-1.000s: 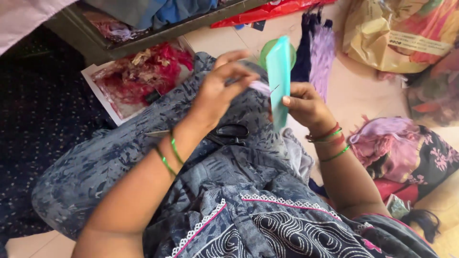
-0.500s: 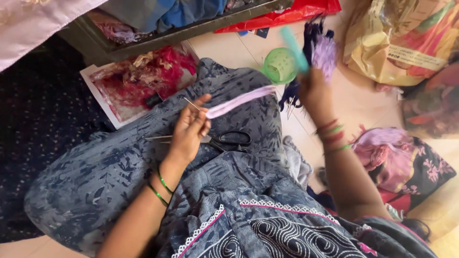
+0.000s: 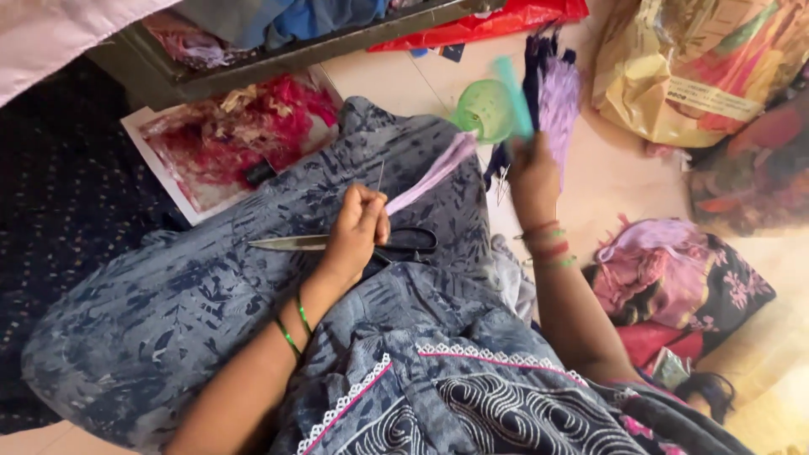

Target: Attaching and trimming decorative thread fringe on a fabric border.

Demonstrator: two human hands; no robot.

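Seated on floor, left hand (image 3: 358, 227) pinching lilac thread bundle (image 3: 434, 173) on blue-patterned lap, scissors (image 3: 337, 243) just beneath. Right hand (image 3: 533, 173) closed around teal comb-like strip (image 3: 514, 97), raised beside green plastic bowl (image 3: 484, 109) and purple tassels (image 3: 556, 97).

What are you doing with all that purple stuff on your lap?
A person sits on the floor. The left hand pinches a bundle of lilac threads lying across the lap, with a pair of scissors resting just under it. The right hand reaches out holding a flat teal card near a green bowl and more purple tassels.
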